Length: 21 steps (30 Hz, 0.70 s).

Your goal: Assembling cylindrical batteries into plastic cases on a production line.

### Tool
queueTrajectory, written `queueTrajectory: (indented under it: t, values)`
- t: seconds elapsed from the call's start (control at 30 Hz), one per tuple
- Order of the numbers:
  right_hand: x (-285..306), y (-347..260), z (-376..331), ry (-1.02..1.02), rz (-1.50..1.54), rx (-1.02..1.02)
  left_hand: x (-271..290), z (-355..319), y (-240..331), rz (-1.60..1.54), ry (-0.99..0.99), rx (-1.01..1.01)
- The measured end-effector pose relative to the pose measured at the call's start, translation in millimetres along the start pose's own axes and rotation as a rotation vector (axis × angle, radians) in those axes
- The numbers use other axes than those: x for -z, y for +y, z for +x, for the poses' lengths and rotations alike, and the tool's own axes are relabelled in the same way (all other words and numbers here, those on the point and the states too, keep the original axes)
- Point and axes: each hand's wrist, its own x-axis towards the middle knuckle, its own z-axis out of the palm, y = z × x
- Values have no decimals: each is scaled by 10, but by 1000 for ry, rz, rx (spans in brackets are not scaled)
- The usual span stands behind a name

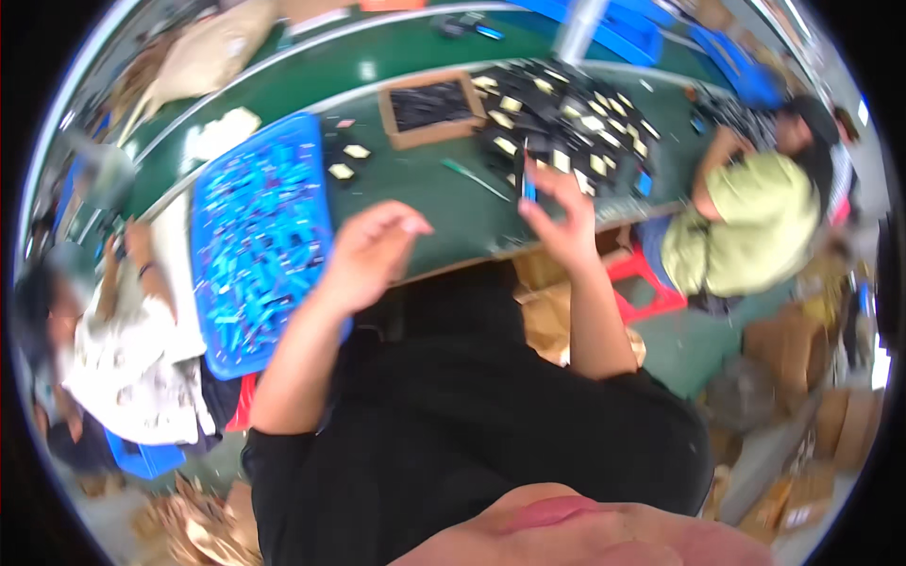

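Over the green table, my right hand pinches a small blue and black piece upright between thumb and fingers. My left hand hovers apart from it, beside the blue tray, its fingers bent and drawn together; what lies in the fingertips, if anything, cannot be made out. Many small blue pieces fill the blue tray. A heap of black parts with pale yellow pads lies beyond my right hand. Between my hands and the cardboard box rests a thin green-handled tool.
A shallow cardboard box holds black strips. Some loose black parts with pale pads lie beside the tray. One person in white works at left, another in light green at right near a red stool.
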Motion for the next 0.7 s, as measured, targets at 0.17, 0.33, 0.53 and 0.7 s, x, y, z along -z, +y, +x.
queueTrajectory:
  t: [0.17,0.33,0.53,0.7]
  values:
    - [956,713,318,247,-458,-344,486,408,-143,1371,340,-445]
    - [1698,1665,527,176,-899,-565,664,860,-476,1883,404,-123]
    - [1948,2124,430,235,-1050,-313,510,985,-566,1849,220,-10]
    - [843,1130,396,452,-436,-86,424,815,-604,1888,459,-57]
